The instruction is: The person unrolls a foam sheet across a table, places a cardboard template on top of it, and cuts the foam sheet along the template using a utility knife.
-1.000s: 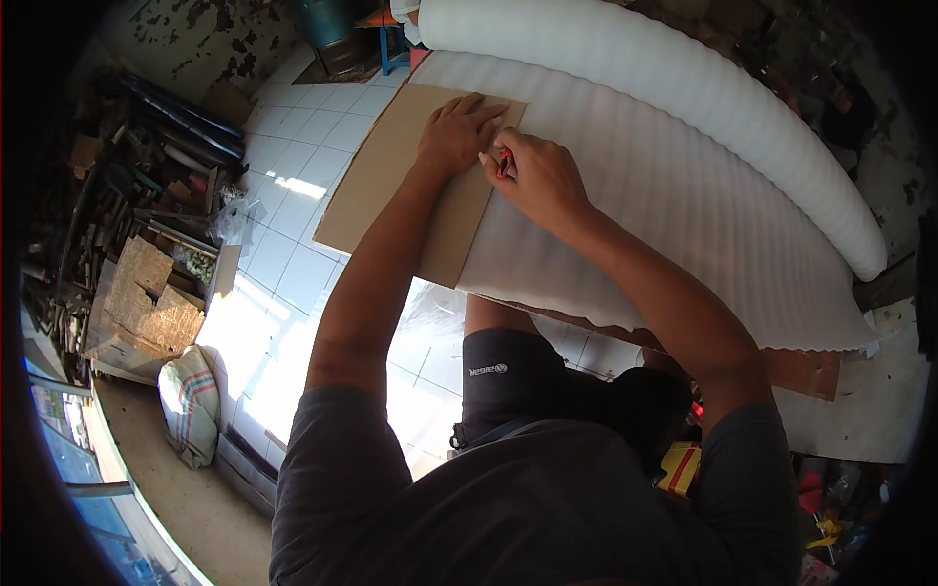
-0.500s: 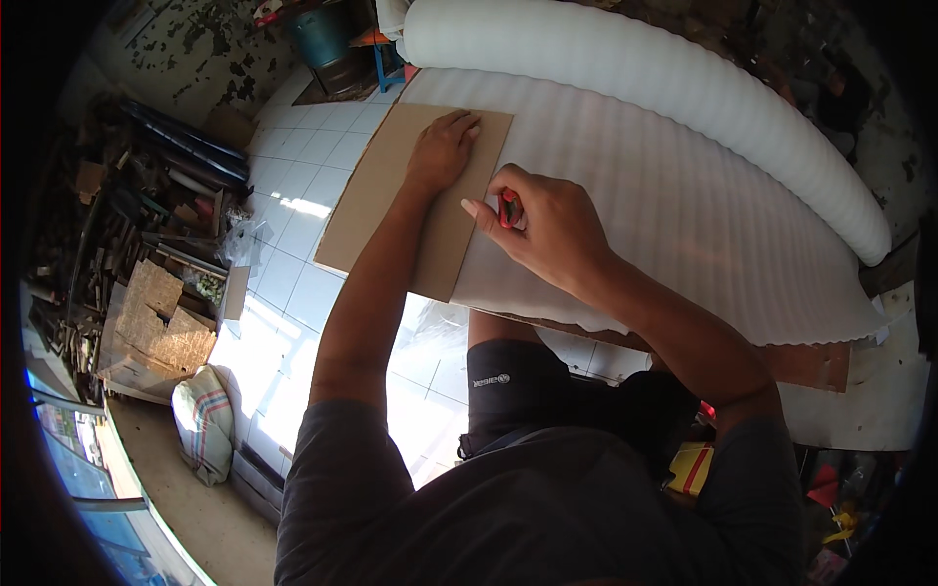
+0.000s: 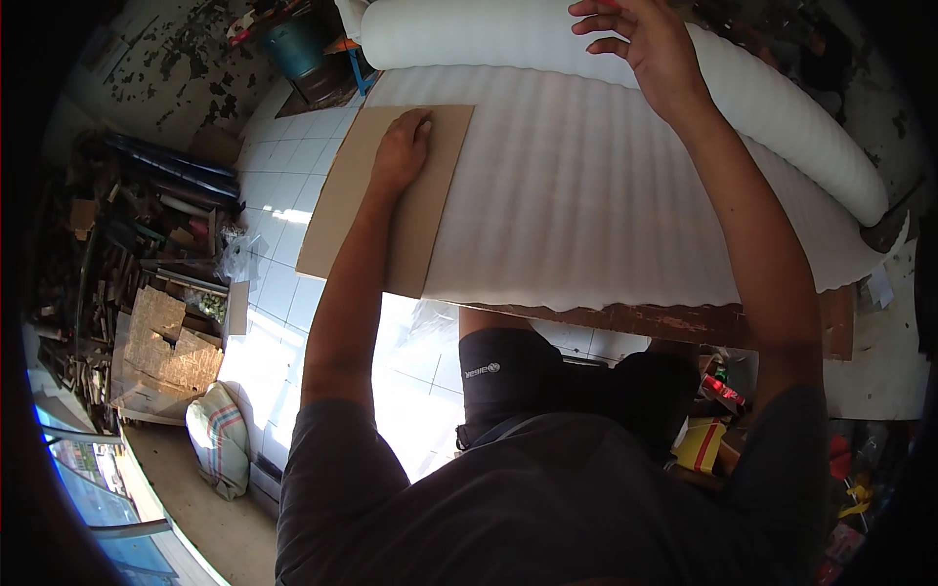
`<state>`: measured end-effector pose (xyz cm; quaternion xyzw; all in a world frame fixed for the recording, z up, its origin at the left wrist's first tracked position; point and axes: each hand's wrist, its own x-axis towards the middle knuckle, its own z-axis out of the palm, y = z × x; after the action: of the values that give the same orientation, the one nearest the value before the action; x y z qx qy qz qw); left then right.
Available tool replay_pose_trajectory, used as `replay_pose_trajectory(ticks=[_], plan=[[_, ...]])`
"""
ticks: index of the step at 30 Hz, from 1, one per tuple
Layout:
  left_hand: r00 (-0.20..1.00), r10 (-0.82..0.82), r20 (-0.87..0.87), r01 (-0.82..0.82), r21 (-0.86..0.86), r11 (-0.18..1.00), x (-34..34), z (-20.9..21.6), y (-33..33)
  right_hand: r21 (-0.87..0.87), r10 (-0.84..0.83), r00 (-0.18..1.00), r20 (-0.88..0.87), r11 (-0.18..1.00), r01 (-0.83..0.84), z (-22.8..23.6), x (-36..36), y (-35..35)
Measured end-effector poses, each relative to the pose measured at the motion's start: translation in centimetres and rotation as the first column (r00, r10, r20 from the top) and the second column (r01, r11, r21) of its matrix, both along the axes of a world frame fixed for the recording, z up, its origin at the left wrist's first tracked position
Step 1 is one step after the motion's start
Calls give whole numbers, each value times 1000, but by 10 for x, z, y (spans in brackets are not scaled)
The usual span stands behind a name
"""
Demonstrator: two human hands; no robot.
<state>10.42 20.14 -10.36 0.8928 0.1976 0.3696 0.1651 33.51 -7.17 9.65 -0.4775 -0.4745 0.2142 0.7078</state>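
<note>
A tan cardboard sheet lies on the left end of a spread of white ribbed foam, its near-left corner overhanging the tiled floor. The left hand rests on the cardboard near its far edge, fingers drawn together; whether they pinch anything cannot be told. The left forearm crosses the sheet and hides part of it.

The right hand is well apart from the cardboard, fingers loosely spread, in front of a thick foam roll lying across the far side. A bit of red shows at its fingers, cut off by the top edge, so the grip on it cannot be told. A brown board shows under the foam's near edge.

Beyond the left end stands a teal drum. Scrap wood, 1 broken chipboard panel and 1 striped sack line the floor's left side.
</note>
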Motion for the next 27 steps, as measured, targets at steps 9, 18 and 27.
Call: replay_pose_trajectory(ticks=[9,18,27], plan=[[998,61,19,-60,-24,998,-10,2,-5,-214,299,945,-133,922,-322,-65,13,21],[996,91,-17,-92,-27,995,-12,13,-9,-149,252,903,-349,936,-319,-158,28,-1],[990,133,-36,-134,-6,991,-19,11,-5,-25,300,797,-524,930,-367,-170,36,1]])
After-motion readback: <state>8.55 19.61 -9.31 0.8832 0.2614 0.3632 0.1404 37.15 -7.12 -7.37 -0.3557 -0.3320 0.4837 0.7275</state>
